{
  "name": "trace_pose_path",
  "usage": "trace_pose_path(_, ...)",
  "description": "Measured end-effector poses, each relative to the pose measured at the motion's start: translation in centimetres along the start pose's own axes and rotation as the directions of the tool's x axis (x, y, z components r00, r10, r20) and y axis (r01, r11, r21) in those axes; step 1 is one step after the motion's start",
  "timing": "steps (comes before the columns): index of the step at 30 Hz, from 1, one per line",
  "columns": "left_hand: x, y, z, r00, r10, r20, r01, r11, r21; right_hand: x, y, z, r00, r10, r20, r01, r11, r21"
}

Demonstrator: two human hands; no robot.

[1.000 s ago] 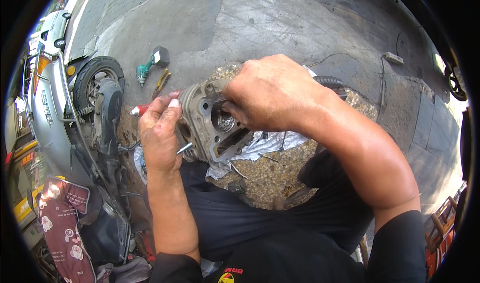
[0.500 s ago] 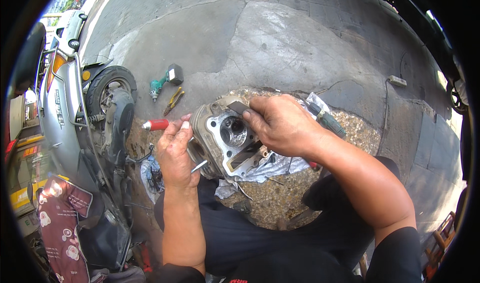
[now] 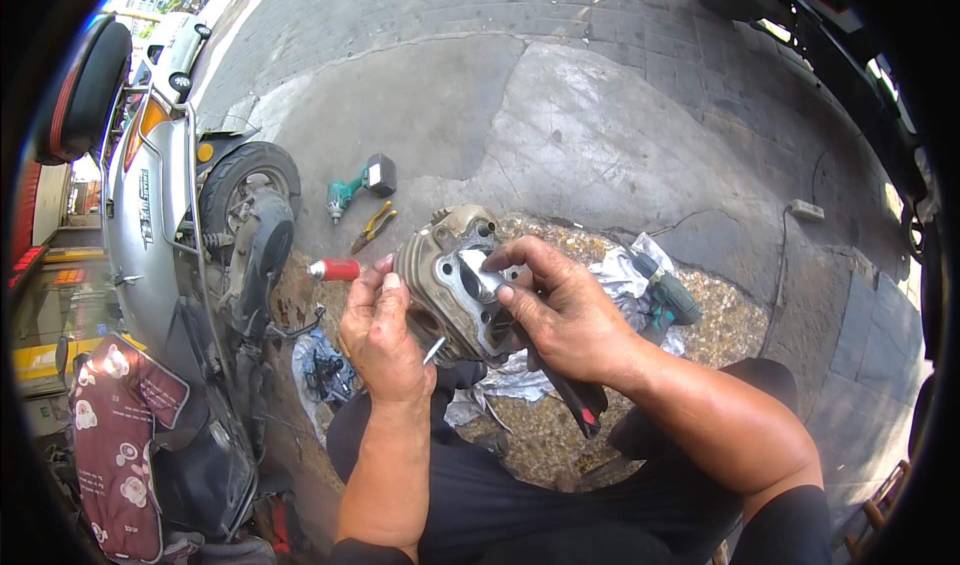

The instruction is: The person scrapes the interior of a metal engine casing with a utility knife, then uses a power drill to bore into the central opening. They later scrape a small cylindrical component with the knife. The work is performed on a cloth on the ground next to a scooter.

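My left hand point(image 3: 385, 335) grips the finned side of a grey metal cylinder head point(image 3: 425, 285), a silver pin protruding beside it. My right hand point(image 3: 570, 320) is closed round a black tool point(image 3: 575, 395) with a red tip pointing down; its fingertips rest at the head's round bore, where a pale, shiny piece shows, too small to identify. A red can point(image 3: 337, 269) lies beside my left fingers. Yellow-handled pliers point(image 3: 376, 222) and a green cordless driver point(image 3: 350, 187) lie beyond the head.
At left stands a silver scooter point(image 3: 160, 225) with a maroon patterned cover point(image 3: 110, 425). A second drill point(image 3: 672, 300) lies on crumpled white sheeting point(image 3: 612, 275) at right. A grey power strip point(image 3: 806, 208) rests on the pavement; a dark vehicle point(image 3: 820, 75) stands at upper right.
The cylinder head and both hands have shifted right and lower in view. My right fingers moved to the bore; the dark blade seen earlier is out of sight, and the black tool now shows below.
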State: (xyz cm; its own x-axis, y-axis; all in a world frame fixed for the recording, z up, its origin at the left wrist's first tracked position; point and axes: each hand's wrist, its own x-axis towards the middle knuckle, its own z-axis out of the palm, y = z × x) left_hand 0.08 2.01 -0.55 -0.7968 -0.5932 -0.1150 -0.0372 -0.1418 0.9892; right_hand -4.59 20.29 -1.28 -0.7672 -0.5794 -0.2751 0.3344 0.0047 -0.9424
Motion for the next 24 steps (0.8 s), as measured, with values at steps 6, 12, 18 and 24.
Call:
trace_pose_path(6, 0.0, -0.1, -0.1, 1.000, 0.029, -0.011, -0.029, 0.999, 0.021, -0.5, 0.8, 0.3, 0.966, -0.251, 0.061, 0.258, 0.948, -0.183)
trace_pose_path(12, 0.0, -0.3, 0.2, 0.997, 0.077, -0.019, -0.076, 0.997, 0.030, -0.6, 1.6, 1.3, 0.963, -0.269, 0.030, 0.270, 0.961, -0.058)
trace_pose_path(18, -0.6, -0.2, 0.7, 0.991, 0.133, -0.007, -0.132, 0.989, 0.071, 0.0, 1.5, 1.8, 0.973, -0.207, -0.101, 0.208, 0.978, -0.005)
trace_pose_path(24, -0.4, -0.3, 0.6, 0.992, 0.127, -0.006, -0.127, 0.991, 0.040, 0.2, 0.8, 2.1, 0.988, -0.122, -0.091, 0.128, 0.990, 0.066)
